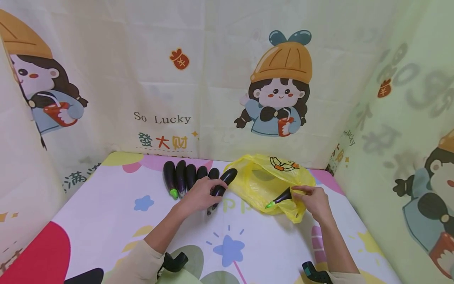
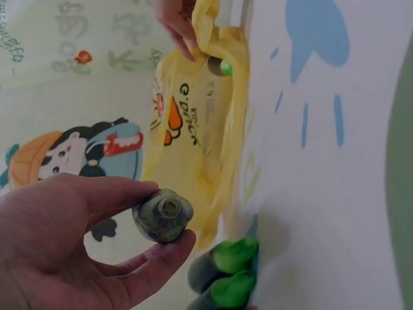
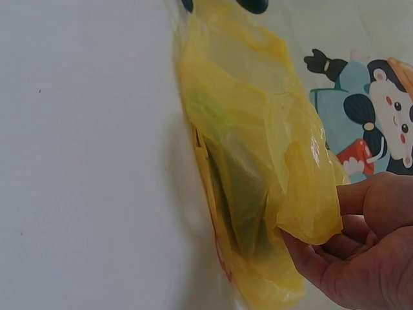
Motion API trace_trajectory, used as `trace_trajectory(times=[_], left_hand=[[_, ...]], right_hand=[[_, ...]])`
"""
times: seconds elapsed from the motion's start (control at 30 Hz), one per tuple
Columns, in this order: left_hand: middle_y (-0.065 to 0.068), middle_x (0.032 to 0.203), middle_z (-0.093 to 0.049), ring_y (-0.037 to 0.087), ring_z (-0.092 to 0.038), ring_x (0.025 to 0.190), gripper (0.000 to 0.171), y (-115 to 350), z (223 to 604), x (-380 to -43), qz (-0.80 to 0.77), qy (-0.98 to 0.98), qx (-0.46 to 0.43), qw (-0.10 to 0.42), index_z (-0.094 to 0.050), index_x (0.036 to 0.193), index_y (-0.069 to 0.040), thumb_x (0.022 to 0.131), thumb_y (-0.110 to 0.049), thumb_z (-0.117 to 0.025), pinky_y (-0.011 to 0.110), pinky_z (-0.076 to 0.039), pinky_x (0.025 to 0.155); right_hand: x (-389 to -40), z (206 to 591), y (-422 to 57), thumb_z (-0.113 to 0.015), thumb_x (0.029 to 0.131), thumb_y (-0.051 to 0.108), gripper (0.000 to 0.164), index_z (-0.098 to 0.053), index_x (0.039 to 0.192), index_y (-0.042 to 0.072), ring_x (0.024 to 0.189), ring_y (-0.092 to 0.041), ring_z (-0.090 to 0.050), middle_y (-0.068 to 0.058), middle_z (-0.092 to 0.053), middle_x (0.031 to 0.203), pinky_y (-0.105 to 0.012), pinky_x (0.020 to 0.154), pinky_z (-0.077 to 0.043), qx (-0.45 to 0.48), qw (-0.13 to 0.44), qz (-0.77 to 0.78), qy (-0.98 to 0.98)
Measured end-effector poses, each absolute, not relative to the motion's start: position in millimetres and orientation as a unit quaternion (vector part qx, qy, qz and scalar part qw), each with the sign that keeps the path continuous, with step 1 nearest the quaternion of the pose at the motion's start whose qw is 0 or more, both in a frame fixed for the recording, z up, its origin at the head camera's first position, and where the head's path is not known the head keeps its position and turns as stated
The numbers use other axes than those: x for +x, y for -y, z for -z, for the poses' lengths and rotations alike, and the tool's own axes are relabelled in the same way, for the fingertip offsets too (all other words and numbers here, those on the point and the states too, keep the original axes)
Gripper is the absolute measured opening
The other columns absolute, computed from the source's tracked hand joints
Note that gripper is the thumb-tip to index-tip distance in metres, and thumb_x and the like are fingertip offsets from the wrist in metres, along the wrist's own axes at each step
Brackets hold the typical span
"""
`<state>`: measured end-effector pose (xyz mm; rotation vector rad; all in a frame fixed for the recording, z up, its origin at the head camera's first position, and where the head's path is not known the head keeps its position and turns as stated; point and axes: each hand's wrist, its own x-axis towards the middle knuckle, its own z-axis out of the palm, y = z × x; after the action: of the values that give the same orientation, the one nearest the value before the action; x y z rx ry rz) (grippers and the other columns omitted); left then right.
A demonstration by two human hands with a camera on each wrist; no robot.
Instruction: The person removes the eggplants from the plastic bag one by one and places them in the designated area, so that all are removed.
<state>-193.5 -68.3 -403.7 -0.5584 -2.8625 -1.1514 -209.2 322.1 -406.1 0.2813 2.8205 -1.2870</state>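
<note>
My left hand (image 1: 198, 195) holds a dark purple eggplant (image 1: 229, 176) between thumb and fingers, above the table just left of the bag. In the left wrist view the stem end of this eggplant (image 2: 164, 213) faces the camera. A yellow plastic bag (image 1: 244, 183) lies with its mouth spread open. My right hand (image 1: 315, 202) pinches the bag's right edge; in the right wrist view thumb and fingers (image 3: 306, 258) grip the thin film. Inside the bag lies another eggplant (image 1: 283, 196), its green stem end toward the mouth.
Several eggplants (image 1: 170, 177) lie side by side left of the bag, partly hidden behind my left hand. The table (image 1: 117, 213) has a printed cover. Printed cloth walls (image 1: 220, 98) stand at the back and both sides.
</note>
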Motion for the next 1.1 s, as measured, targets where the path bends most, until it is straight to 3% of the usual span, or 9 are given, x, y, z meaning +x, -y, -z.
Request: trace_trajectory(times=[0.33,0.4,0.67,0.9,1.1], left_hand=[[0.012,0.106,-0.059,0.024,-0.052,0.096,0.033,99,395,-191,0.375,0.919,-0.12,0.008,-0.074,0.124,-0.022,0.092,-0.015,-0.077,0.033,-0.05,0.065],[0.013,0.103,-0.061,0.024,-0.05,0.096,0.034,104,395,-192,0.365,0.923,-0.122,0.017,-0.074,0.125,-0.022,0.092,-0.015,-0.076,0.033,-0.046,0.069],[0.01,0.095,-0.058,0.024,-0.051,0.095,0.035,124,393,-194,0.366,0.924,-0.107,0.032,-0.072,0.126,-0.022,0.092,-0.017,-0.076,0.033,-0.046,0.066],[0.014,0.097,-0.059,0.029,-0.051,0.097,0.035,138,394,-200,0.356,0.929,-0.09,0.053,-0.071,0.128,-0.019,0.093,-0.018,-0.073,0.033,-0.046,0.066],[0.016,0.098,-0.058,0.03,-0.05,0.098,0.035,151,395,-202,0.349,0.933,-0.066,0.058,-0.071,0.129,-0.019,0.094,-0.019,-0.072,0.033,-0.046,0.065]], right_hand=[[-207,403,-321,-0.073,0.096,0.024,0.035,-0.076,0.124,0.005,0.117,-0.034,-0.049,-0.026,-0.064,0.134,-0.03,0.075,-0.046,0.091,0.013,0.418,-0.904],[-207,404,-321,-0.073,0.096,0.024,0.034,-0.076,0.124,0.005,0.116,-0.033,-0.049,-0.026,-0.064,0.133,-0.03,0.074,-0.046,0.093,0.014,0.418,-0.904],[-206,406,-323,-0.073,0.096,0.026,0.034,-0.076,0.124,0.006,0.115,-0.033,-0.048,-0.025,-0.064,0.133,-0.03,0.071,-0.044,0.09,0.015,0.416,-0.905],[-207,402,-324,-0.074,0.096,0.026,0.035,-0.076,0.125,0.006,0.112,-0.033,-0.047,-0.021,-0.066,0.123,-0.031,0.072,-0.044,0.09,0.011,0.413,-0.906],[-208,403,-324,-0.074,0.096,0.026,0.035,-0.076,0.125,0.007,0.115,-0.034,-0.048,-0.023,-0.065,0.129,-0.032,0.075,-0.044,0.09,0.015,0.413,-0.906]])
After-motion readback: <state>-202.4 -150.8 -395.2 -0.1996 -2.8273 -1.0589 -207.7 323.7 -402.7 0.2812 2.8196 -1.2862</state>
